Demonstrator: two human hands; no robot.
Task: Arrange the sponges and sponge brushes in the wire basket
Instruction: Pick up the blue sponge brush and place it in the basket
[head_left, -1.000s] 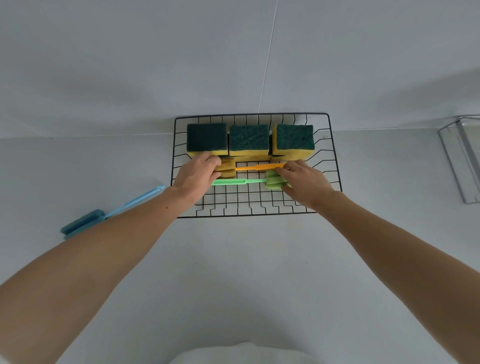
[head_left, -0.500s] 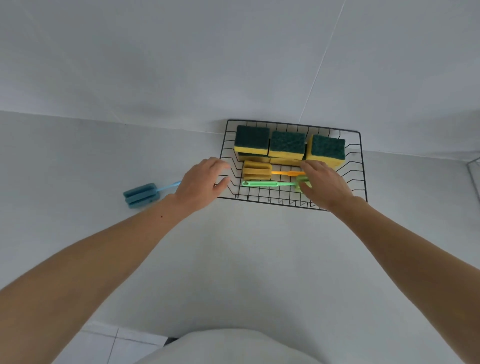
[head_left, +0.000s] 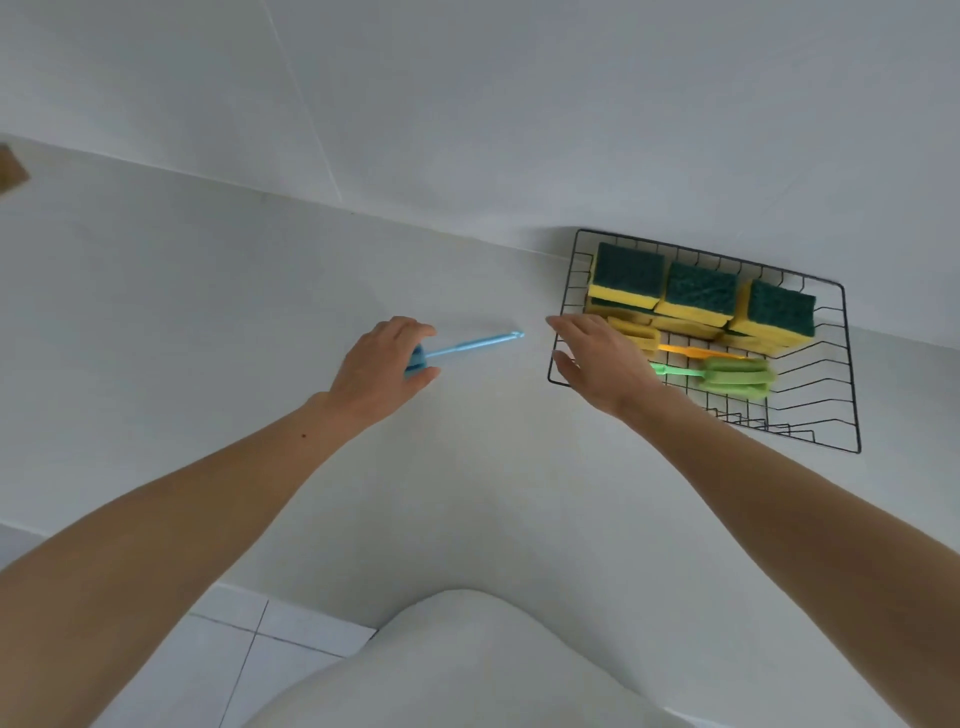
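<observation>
While left hand (head_left: 382, 371) cups blue brush (head_left: 470, 345), right hand (head_left: 602, 361) spread

Yellow rectangular sponges with dark green scouring tops (head_left: 700, 292): 3 clearly seen
Long-handled plastic sponge brushes (head_left: 733, 376): 3 (blue, orange, green)
Black wire basket (head_left: 850, 374): 1

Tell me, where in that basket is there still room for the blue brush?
The wire basket is bare in front, between the green brush and its near rim. The back is crowded with sponges; the orange brush fills the middle.

thin black wire basket (head_left: 852, 364), coarse green-topped foam sponges (head_left: 698, 288), smooth blue plastic brush handle (head_left: 475, 345), matt white counter (head_left: 208, 312).
</observation>
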